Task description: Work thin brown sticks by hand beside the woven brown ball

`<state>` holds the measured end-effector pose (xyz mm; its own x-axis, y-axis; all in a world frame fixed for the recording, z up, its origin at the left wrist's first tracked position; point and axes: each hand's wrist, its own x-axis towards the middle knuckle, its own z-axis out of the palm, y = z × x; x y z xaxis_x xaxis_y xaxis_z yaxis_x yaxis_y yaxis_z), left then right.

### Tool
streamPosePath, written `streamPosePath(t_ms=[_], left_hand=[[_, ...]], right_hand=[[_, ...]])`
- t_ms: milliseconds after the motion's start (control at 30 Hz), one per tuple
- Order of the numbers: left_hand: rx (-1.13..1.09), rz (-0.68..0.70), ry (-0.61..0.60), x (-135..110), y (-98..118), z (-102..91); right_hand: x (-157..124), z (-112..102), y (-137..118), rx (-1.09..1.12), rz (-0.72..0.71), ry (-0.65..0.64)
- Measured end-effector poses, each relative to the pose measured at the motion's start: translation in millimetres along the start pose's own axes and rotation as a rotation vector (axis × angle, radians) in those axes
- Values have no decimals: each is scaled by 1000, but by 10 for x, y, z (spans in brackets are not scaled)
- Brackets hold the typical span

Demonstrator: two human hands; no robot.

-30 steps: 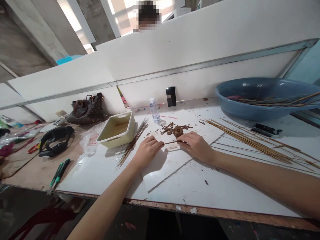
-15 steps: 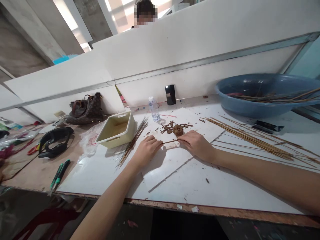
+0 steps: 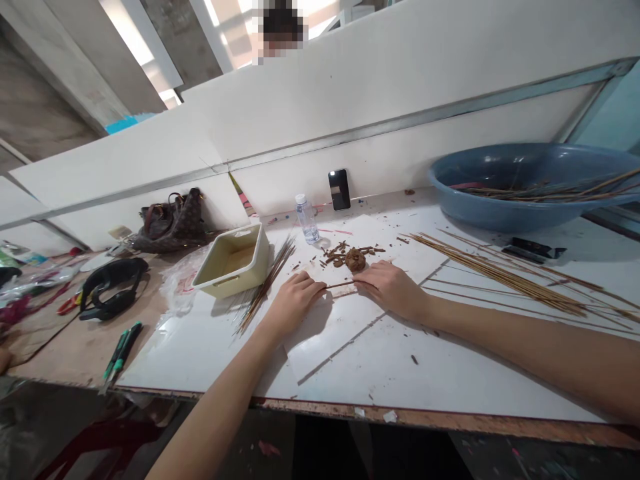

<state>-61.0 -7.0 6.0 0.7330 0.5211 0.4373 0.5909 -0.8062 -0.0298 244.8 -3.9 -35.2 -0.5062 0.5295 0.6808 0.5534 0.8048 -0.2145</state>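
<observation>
While a brown stick (image 3: 340,285) lies between, left hand (image 3: 296,300), right hand (image 3: 391,290), both nearly closed (pinching its ends).

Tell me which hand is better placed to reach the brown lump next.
Probably the right hand: it is close beside the brown lump, while the left hand is farther off. Both hands are at the thin brown stick, so neither looks idle.

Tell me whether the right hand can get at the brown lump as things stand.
Probably yes: the brown lump lies just beyond the right hand, with nothing visible between them, though that hand is at a thin brown stick.
</observation>
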Motion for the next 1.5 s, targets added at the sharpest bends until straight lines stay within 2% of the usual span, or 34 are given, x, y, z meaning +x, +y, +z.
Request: streamPosePath(t_ms=[167,467,700,867,967,1067,1200,1267,1333,1400,1500], left_hand=[[-20,-52,39,-19,-65,13],[-184,-180,95,-56,-167,0],[-341,-387,133,-72,-202,-6],[-505,-497,248,-91,-216,0],[-623,-595,295,-95,-207,9],[-738,-713,313,-83,-203,25],[-841,-838,386,-53,-206,29],[-861,-868,420,-41,-207,17],[-869,-885,445,-34,-206,-4],[-873,-897,477,-29,-204,-27],[-892,-908,531,-27,-217,-42]], right_hand=[[17,-21,-3,-9,23,-3],[24,-25,45,4,30,11],[80,-98,113,-43,3,21],[148,-213,283,-15,-102,-61],[170,-270,373,31,-97,-77],[182,-338,492,80,-8,-65],[211,-492,744,87,270,-93],[217,-562,869,107,300,-142],[204,-591,956,142,266,-158],[174,-577,995,190,290,-106],[129,-524,986,321,437,-9]])
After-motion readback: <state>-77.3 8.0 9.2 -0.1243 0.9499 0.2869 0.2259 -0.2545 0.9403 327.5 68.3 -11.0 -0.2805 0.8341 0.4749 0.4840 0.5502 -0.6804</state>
